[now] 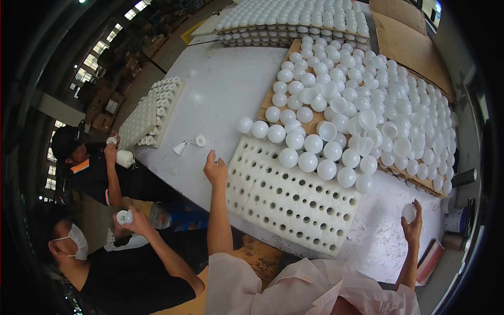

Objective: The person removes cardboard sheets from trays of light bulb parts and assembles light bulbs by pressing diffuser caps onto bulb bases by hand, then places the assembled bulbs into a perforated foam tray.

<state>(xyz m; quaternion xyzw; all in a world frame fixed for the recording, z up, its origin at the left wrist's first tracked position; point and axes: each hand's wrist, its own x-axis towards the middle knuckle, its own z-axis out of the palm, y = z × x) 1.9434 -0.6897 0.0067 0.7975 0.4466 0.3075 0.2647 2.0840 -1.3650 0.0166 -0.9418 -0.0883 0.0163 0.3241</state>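
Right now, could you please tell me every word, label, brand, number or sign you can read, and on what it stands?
None is legible.
Blue-and-white tub: any print is too small and blurred.
Background cartons: too blurred.
White dome in the right hand, perforated white tray: no print visible.

At the near edge of the table lies a holed tray, with rows of domes on its far side. More domes cover a cardboard sheet behind and to the right, with stacked dome layers farther back. Left of the tray lie two loose bulb parts, and beyond them a tray stack.
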